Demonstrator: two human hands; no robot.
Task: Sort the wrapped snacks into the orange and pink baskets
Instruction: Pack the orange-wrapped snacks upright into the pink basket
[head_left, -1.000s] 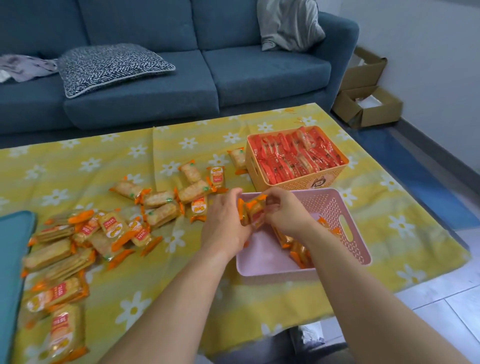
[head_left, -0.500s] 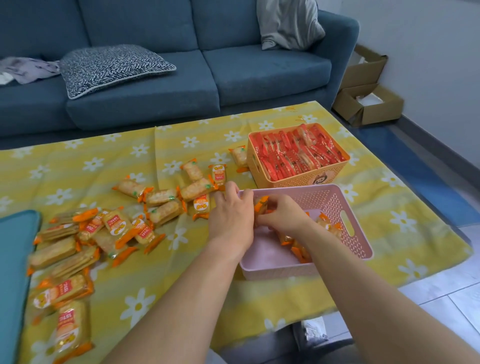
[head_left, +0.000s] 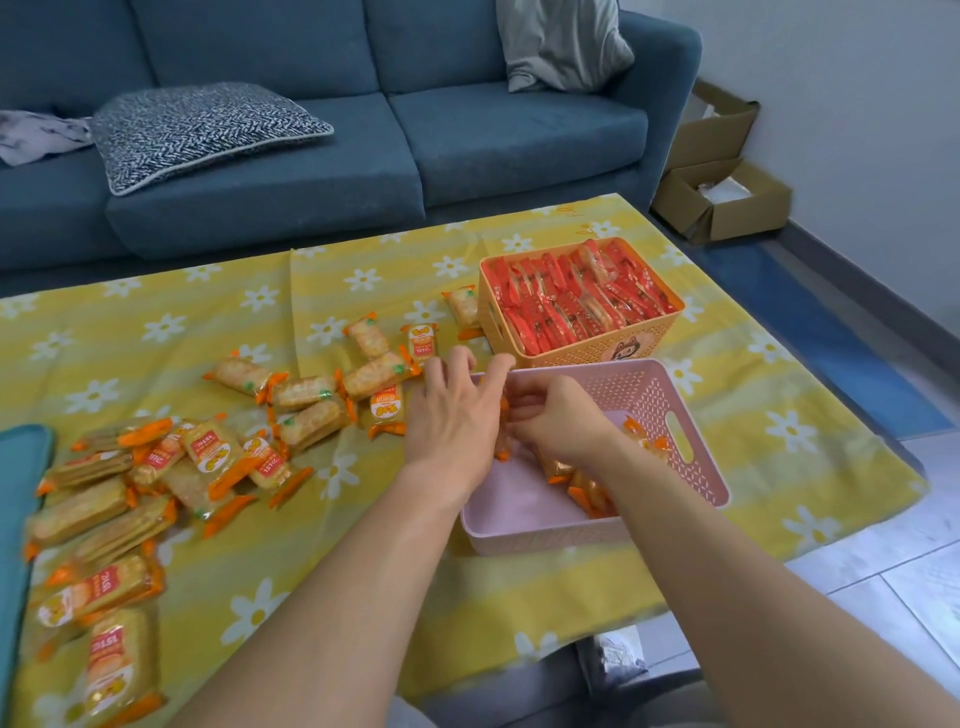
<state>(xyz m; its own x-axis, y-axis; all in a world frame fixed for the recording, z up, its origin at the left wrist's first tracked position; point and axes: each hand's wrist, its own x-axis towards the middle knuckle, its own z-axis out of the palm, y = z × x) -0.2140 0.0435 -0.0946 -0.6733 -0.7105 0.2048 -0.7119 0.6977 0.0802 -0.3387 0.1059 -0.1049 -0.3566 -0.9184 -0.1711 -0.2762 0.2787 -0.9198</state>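
Note:
The orange basket (head_left: 571, 357) at the back right is packed with red-wrapped snacks (head_left: 576, 304). In front of it stands the pink basket (head_left: 670, 397), holding a few orange-wrapped snacks (head_left: 592, 493). My right hand (head_left: 558, 423) is low inside the pink basket, fingers curled round an orange-wrapped snack (head_left: 501, 453) that is mostly hidden. My left hand (head_left: 452, 415) hovers over the basket's left rim with fingers spread and straight, beside that snack. Several orange-wrapped snacks (head_left: 306, 402) lie loose on the yellow flowered cloth to the left, with more near the front left (head_left: 119, 577).
A blue sofa (head_left: 322, 171) with a patterned cushion (head_left: 202, 130) runs behind the table. An open cardboard box (head_left: 727, 202) sits on the floor at the right. A teal object (head_left: 21, 467) lies at the left edge. The table's right and front edges drop to tiled floor.
Both hands have come down from above the pink basket into it with the snack. My left hand's fingers have opened and spread.

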